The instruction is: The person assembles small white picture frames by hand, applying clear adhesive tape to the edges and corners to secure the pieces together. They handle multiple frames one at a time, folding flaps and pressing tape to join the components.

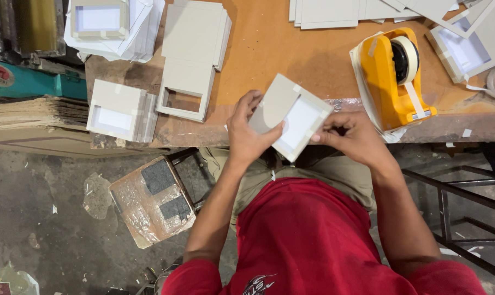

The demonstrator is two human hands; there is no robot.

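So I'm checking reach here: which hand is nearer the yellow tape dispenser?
Right. The right hand sits just beside the tape dispenser, below and to its left, at the tray's edge. The left hand grips the tray's far side, farther off.

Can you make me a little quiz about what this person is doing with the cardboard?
1. True or false: both hands hold the grey cardboard frame.
2. What colour is the tape dispenser? A) blue B) yellow C) green
3. Which hand is nearer the tape dispenser?

Key
1. True: the left hand grips its left side and the right hand pinches its right edge.
2. B.
3. The right hand.
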